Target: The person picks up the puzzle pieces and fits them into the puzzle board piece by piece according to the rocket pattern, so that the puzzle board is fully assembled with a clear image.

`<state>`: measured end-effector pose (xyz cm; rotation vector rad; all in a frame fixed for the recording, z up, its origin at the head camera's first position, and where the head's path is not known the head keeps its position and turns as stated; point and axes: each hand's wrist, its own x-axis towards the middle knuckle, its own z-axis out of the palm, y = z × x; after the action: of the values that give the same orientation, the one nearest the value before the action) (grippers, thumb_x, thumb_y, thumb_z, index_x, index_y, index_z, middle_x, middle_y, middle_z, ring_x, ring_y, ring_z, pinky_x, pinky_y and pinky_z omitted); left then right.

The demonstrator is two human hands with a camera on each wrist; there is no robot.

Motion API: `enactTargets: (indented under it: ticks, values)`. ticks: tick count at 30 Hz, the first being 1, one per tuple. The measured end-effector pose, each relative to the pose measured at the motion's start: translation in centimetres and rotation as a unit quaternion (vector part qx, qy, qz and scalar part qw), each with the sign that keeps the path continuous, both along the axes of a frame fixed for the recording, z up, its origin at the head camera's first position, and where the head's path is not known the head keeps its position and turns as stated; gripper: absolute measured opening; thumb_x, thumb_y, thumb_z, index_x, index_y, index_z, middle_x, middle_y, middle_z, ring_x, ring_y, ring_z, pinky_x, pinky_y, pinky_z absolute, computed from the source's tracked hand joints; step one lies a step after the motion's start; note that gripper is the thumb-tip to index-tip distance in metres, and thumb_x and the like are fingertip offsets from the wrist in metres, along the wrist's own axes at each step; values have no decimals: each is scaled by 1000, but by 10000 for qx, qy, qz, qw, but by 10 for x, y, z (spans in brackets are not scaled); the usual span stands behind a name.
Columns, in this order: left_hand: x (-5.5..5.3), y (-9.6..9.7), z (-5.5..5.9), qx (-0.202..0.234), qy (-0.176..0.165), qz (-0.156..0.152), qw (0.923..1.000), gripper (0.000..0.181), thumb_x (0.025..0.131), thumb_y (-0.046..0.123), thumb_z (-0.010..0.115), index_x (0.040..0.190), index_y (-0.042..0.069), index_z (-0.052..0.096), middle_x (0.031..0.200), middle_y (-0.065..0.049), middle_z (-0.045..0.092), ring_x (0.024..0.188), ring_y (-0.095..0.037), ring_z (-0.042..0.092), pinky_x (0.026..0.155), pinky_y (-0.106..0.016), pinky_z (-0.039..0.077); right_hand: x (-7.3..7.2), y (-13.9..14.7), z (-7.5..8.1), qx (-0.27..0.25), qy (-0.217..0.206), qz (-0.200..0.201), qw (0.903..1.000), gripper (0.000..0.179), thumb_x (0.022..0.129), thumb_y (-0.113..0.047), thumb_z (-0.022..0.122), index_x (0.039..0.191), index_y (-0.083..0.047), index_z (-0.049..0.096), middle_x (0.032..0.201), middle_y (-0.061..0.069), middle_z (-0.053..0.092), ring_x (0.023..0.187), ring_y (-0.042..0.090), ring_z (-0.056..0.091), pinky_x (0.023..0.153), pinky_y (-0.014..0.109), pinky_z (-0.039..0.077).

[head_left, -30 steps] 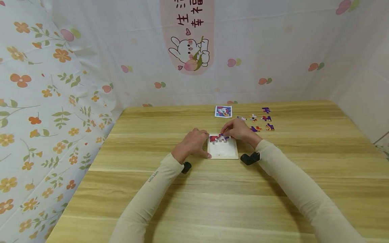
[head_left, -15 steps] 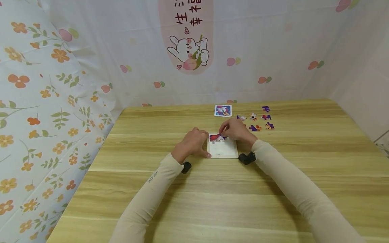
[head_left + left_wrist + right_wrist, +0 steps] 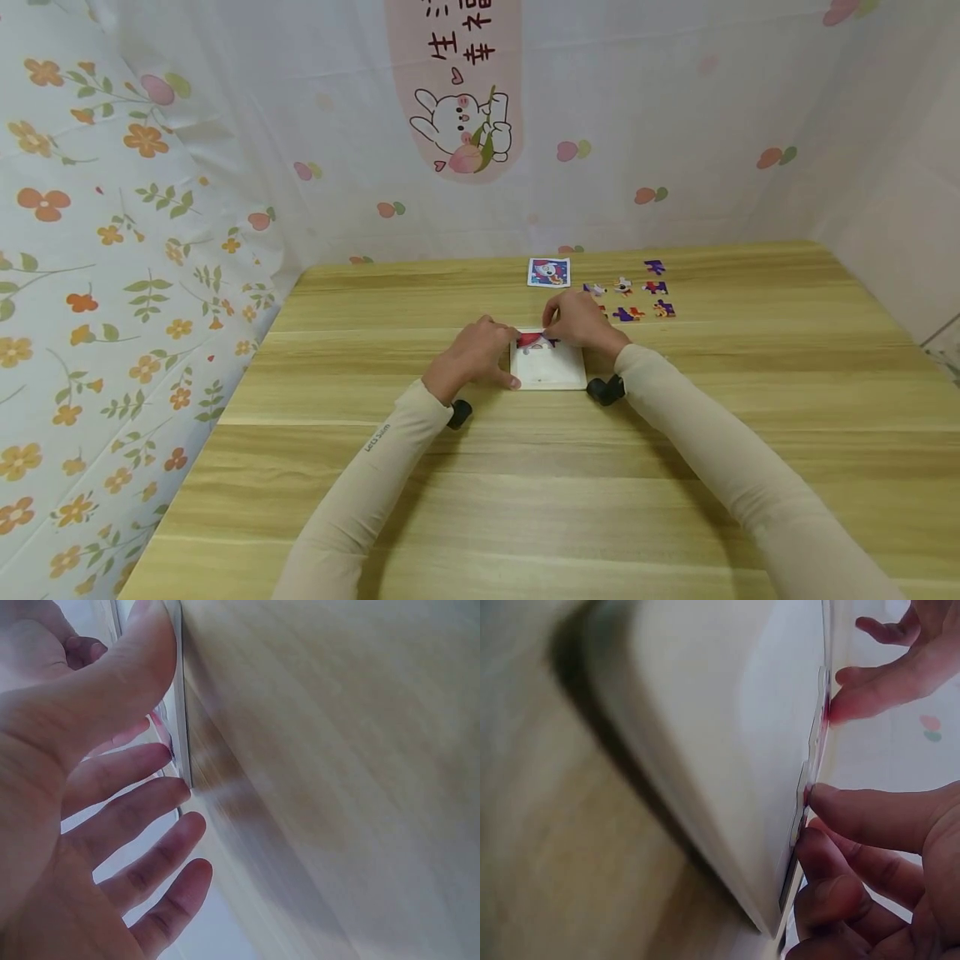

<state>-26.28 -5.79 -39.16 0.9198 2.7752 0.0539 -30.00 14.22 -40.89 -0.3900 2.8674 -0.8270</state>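
Note:
A white puzzle tray (image 3: 551, 375) lies flat on the table between the hands. Along its far edge sits a short row of red, white and purple jigsaw pieces (image 3: 529, 340). The left hand (image 3: 472, 354) rests at the tray's left side, its thumb (image 3: 154, 652) on the near-left edge and the index finger reaching the far-left corner. In the left wrist view its fingers are spread and mostly straight. The right hand (image 3: 583, 321) pinches a jigsaw piece (image 3: 801, 799) between thumb and forefinger at the far row. Its fingers partly hide that piece.
Several loose jigsaw pieces (image 3: 628, 314) lie on the table (image 3: 480, 500) beyond the right hand. A small picture card (image 3: 549, 272) lies behind the tray. A patterned cloth (image 3: 315, 108) hangs behind and to the left.
The right hand has shifted slightly left along the tray's far row, lowering its jigsaw piece against the pieces there. The left hand stays at the tray's left side.

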Motion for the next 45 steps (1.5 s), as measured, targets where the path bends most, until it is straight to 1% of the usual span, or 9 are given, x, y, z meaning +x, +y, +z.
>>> enactTargets:
  ticks: [9, 15, 19, 23, 28, 32, 36, 40, 45]
  values:
    - [0, 1, 2, 15, -75, 111, 9999, 78, 77, 47, 84, 140, 9, 58, 135, -6, 67, 111, -25, 56, 95, -38, 49, 1, 2, 2, 198, -24, 179, 9996, 9, 86, -15, 76, 88, -7, 73, 85, 10, 67, 76, 21, 55, 65, 28, 41]
    - [-2, 0, 2, 61, -130, 123, 9998, 76, 77, 45, 85, 138, 9, 60, 132, -7, 68, 107, -24, 54, 91, -36, 48, -1, 1, 4, 519, 190, 349, 9979, 13, 88, -19, 76, 83, -8, 72, 82, 8, 67, 78, 22, 55, 70, 30, 43]
    - [-2, -1, 3, 108, -264, 145, 9995, 74, 77, 43, 86, 137, 6, 61, 131, -7, 68, 110, -25, 55, 94, -35, 49, -1, -1, 5, 740, 325, 477, 9956, 14, 89, -21, 75, 82, -10, 71, 82, 7, 68, 80, 23, 56, 72, 33, 45]
    - [-1, 0, 3, 167, -331, 32, 9993, 74, 78, 42, 85, 137, 5, 60, 136, -9, 65, 119, -27, 56, 101, -39, 49, -2, 1, 4, 818, 340, 488, 9949, 13, 89, -21, 75, 82, -11, 71, 82, 6, 68, 78, 22, 56, 71, 33, 45]
    - [-1, 2, 3, 132, -280, -10, 9995, 77, 77, 42, 86, 139, 5, 59, 139, -10, 63, 126, -29, 56, 107, -41, 47, -2, 5, 4, 790, 373, 578, 9945, 15, 91, -23, 72, 84, -10, 72, 80, 6, 68, 74, 20, 56, 65, 29, 43]
    - [0, 3, 4, 157, -268, -31, 9995, 77, 77, 42, 86, 139, 5, 59, 139, -11, 63, 127, -30, 56, 107, -41, 48, -1, 12, 7, 751, 397, 460, 9953, 18, 94, -24, 68, 86, -9, 73, 77, 6, 67, 69, 18, 55, 60, 27, 41]
    - [0, 2, 4, 256, -336, 55, 9991, 76, 77, 41, 87, 138, 5, 60, 138, -11, 64, 126, -30, 56, 108, -41, 47, -4, 22, 9, 743, 334, 346, 9961, 18, 96, -25, 67, 91, -8, 72, 79, 6, 67, 71, 19, 55, 62, 28, 41]
    - [0, 1, 3, 380, -441, 209, 9981, 76, 76, 40, 87, 139, 7, 60, 140, -10, 63, 128, -29, 55, 109, -41, 46, -10, 36, 9, 643, 317, 358, 9968, 18, 97, -25, 65, 92, -9, 72, 81, 6, 66, 73, 19, 55, 63, 29, 42]
    - [-1, -1, 0, 482, -446, 220, 9976, 77, 76, 41, 87, 140, 8, 60, 141, -9, 63, 128, -28, 55, 110, -41, 46, -16, 57, 11, 491, 515, 459, 9964, 17, 97, -20, 65, 92, -6, 74, 82, 9, 68, 72, 20, 55, 65, 30, 42]
